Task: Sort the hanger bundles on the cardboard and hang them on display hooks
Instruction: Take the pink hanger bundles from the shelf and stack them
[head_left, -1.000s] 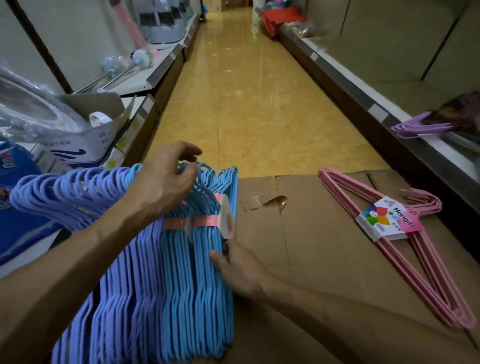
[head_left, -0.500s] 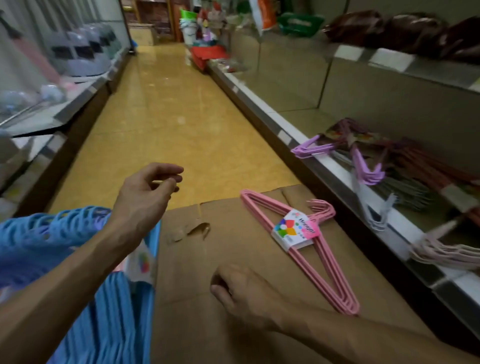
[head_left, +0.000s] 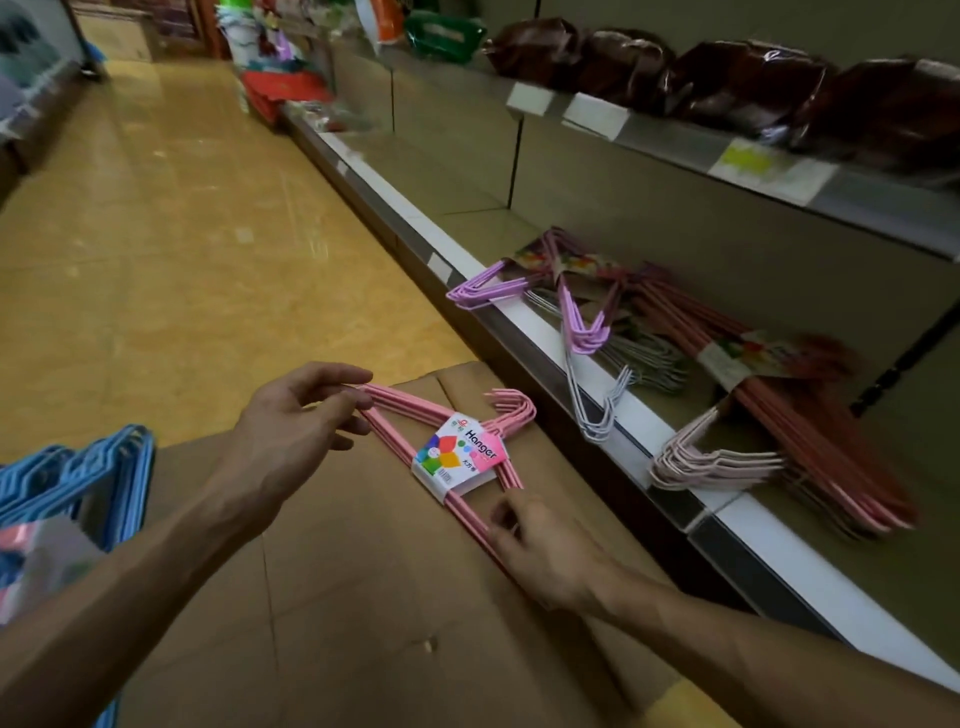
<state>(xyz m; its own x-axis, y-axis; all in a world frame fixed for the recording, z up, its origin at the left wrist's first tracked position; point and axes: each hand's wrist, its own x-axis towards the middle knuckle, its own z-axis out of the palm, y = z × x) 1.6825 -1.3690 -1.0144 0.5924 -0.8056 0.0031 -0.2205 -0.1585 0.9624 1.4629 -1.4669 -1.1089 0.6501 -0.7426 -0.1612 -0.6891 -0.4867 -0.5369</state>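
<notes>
- The far corner of the pink hanger bundle (head_left: 470, 457) is pinched by the left hand (head_left: 291, 436).
- Its near end is grasped by the right hand (head_left: 545, 556).
- The bundle is laid near the right edge of the cardboard (head_left: 363, 597).

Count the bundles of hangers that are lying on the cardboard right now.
2: a pink bundle mid-cardboard, the left hand and right hand at its ends; a blue bundle at the left edge, partly cut off, so more may be hidden.
</notes>
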